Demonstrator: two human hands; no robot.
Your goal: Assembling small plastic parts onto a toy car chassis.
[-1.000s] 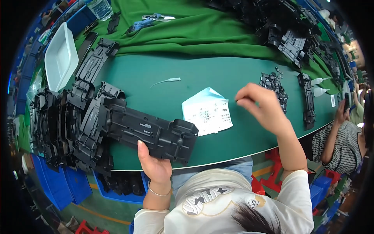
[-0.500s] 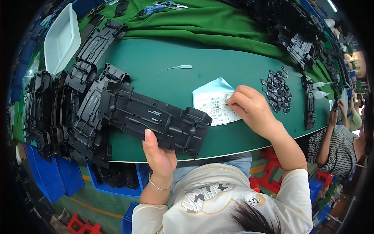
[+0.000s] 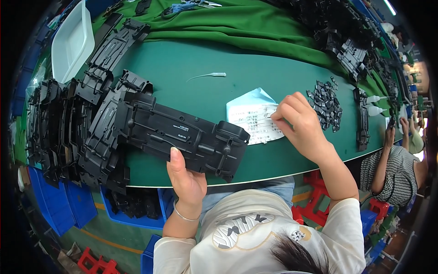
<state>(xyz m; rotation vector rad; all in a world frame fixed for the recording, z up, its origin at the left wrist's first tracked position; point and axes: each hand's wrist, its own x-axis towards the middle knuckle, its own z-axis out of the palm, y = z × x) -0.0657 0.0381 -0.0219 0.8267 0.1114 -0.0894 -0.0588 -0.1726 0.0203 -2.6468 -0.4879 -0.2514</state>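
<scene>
Stacked frames (image 3: 101, 139) are crowding left. Left hand (image 3: 188, 183) is gripping chassis (image 3: 180, 132); right hand (image 3: 299, 127) is pinching, any contents hidden, overlapping paper (image 3: 250, 115).

a hand could pass over the middle of the table (image 3: 178, 59), between the panel (image 3: 171, 129) and the cloth (image 3: 228, 25); only a thin nozzle (image 3: 214, 74) lies there. the stack (image 3: 54, 130) blocks the left, with the tub (image 3: 71, 43) behind it. the panel, gripped by the left hand (image 3: 187, 179), bars the near side. the right hand (image 3: 297, 124) fills the gap between paper (image 3: 251, 118) and chips (image 3: 326, 107). a narrow lane runs between chips and bar (image 3: 362, 119).
</scene>
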